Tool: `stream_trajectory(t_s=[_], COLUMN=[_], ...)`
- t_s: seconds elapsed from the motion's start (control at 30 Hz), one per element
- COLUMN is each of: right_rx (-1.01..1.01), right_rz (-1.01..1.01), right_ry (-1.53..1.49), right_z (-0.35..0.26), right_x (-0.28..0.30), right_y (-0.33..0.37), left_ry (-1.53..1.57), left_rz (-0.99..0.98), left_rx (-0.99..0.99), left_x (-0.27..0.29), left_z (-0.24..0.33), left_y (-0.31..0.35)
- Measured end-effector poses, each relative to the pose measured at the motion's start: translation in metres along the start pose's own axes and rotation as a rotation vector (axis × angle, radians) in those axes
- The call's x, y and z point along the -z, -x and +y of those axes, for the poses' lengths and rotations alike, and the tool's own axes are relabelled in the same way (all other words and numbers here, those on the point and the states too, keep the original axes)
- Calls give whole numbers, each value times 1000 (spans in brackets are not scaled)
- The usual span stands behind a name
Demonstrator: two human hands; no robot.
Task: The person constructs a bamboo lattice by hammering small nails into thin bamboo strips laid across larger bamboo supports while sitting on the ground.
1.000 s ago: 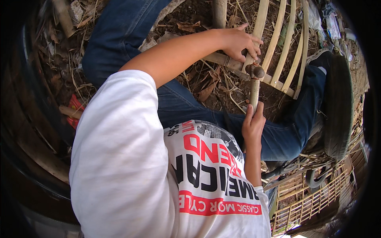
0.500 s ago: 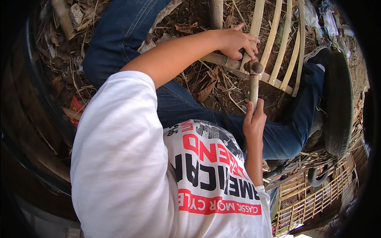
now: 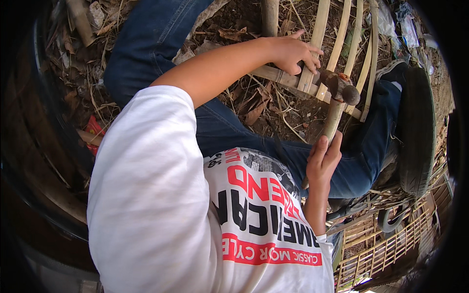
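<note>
My right hand [image 3: 324, 158] is wrapped round the wooden handle of a hammer [image 3: 332, 119]. Its rusty brown head hangs tilted over the slat ends, just right of my left fingertips. My left hand [image 3: 294, 54] lies across a pale bamboo slat [image 3: 320, 22], thumb on one side and bent fingers on the other, with the outermost finger sticking out. Whether a nail sits under those fingertips cannot be made out. That slat's near end crosses a bamboo crosspiece [image 3: 273, 74]. Several more slats [image 3: 337, 49] fan out to its right, forming an open frame on the ground.
My jeans-clad legs [image 3: 229, 129] lie on both sides of the frame. A black tire [image 3: 417, 132] stands at the right, beside my shoe [image 3: 392, 68]. A bamboo lattice [image 3: 386, 244] is at the lower right. A wooden post [image 3: 269, 17], dry leaves [image 3: 254, 110] and plastic litter [image 3: 405, 24] lie around.
The hammer has swung right and away from the slat's end beside my left fingertips, its head now tilted. My right hand moved slightly right and down; my left hand has barely moved.
</note>
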State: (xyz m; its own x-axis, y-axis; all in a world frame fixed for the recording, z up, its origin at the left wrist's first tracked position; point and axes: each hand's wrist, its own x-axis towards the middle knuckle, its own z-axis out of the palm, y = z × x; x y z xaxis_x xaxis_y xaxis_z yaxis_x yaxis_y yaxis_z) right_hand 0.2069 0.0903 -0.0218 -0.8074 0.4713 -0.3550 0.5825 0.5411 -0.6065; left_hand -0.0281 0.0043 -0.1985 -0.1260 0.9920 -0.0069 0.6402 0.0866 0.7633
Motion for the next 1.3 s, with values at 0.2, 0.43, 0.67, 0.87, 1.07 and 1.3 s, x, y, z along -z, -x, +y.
stream_trajectory(t_s=[0.2,0.43,0.67,0.87,1.07,1.3], right_rx=[-120,-135,-56,-120,-156,-87], right_rz=[-97,-64,-98,-118,-48,-117], right_ry=[168,67,218,144,-41,141], right_z=[37,19,41,24,6,28], right_x=[-14,-6,-24,-22,-7,-19], right_y=[-14,-6,-4,-7,5,0], left_ry=[-17,29,0,-89,-214,-256], left_rz=[-6,-54,-51,-71,-20,45], left_rx=[-25,4,-26,-49,-52,-21], left_x=[7,7,5,13,6,-9], left_z=[4,8,11,6,10,22], left_y=[-11,-5,-8,-5,4,13])
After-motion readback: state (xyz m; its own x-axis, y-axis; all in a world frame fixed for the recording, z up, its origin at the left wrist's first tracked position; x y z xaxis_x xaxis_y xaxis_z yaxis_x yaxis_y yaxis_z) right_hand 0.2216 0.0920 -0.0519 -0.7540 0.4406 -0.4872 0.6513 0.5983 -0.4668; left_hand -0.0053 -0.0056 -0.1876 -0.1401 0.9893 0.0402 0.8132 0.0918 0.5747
